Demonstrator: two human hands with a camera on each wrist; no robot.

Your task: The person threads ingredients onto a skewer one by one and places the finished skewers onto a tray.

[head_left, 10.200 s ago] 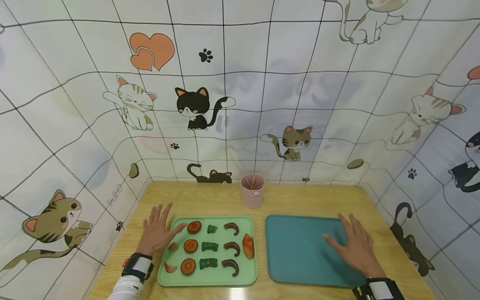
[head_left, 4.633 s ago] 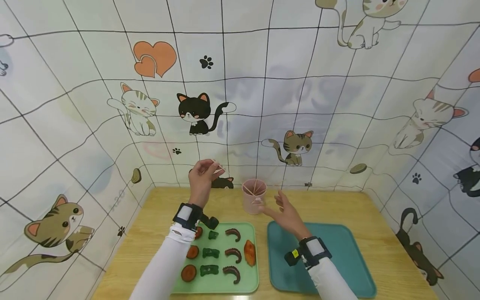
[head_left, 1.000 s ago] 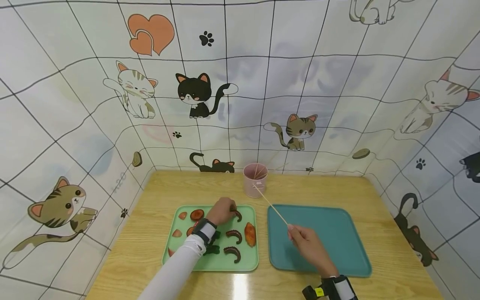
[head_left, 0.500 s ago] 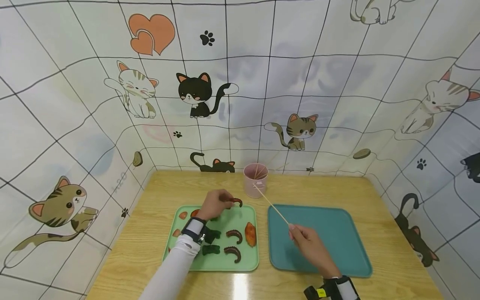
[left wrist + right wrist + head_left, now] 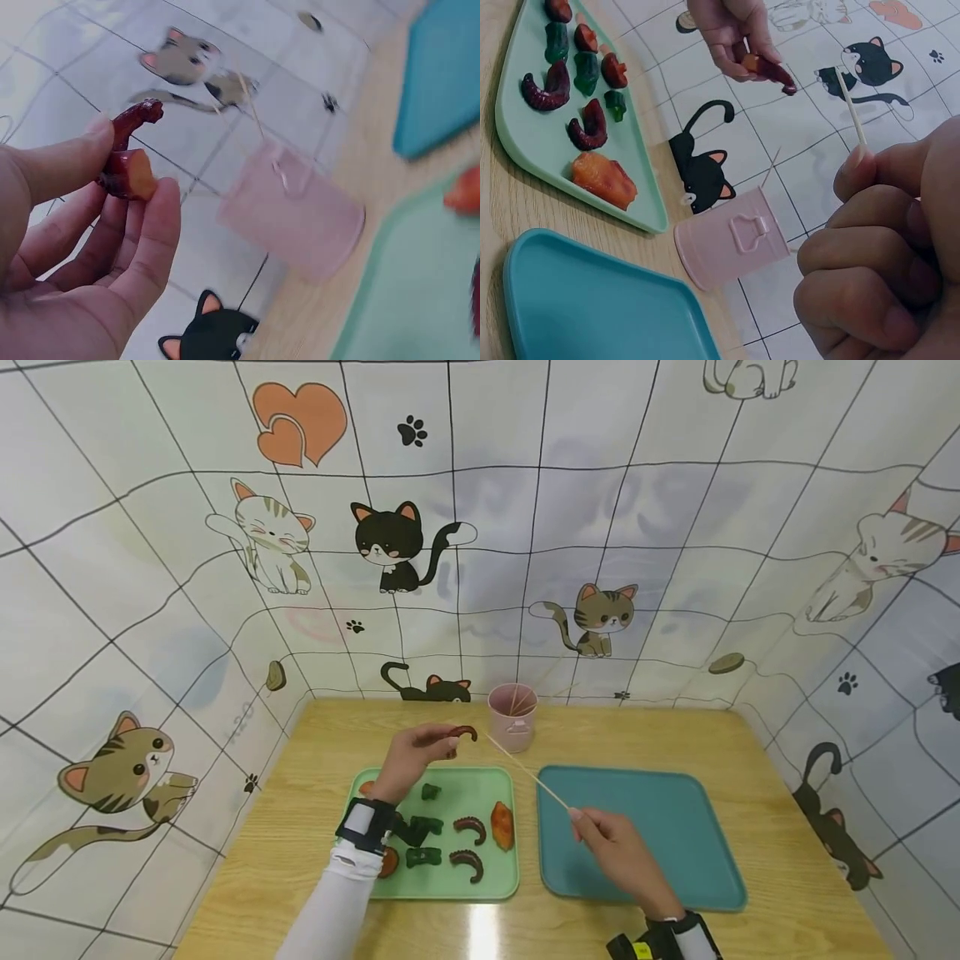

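Observation:
My left hand pinches a dark red, curved octopus tentacle piece between thumb and fingers, raised above the back of the green tray. In the left wrist view the tentacle's orange cut face points away from the palm. My right hand, over the teal tray, holds a thin bamboo skewer by its near end between thumb and index finger. The skewer slants up and left, its far tip a short way from the tentacle. Two more tentacle pieces lie on the green tray.
Behind the trays stands a pink bucket with several skewers inside. The green tray also bears green pieces, round orange-brown slices and an orange-brown chunk. A cat-print sheet encloses the wooden table.
The skewer, absent from both hands at first, is now in my right hand. My left hand has picked the farthest tentacle piece off the green tray and lifted it up and slightly left.

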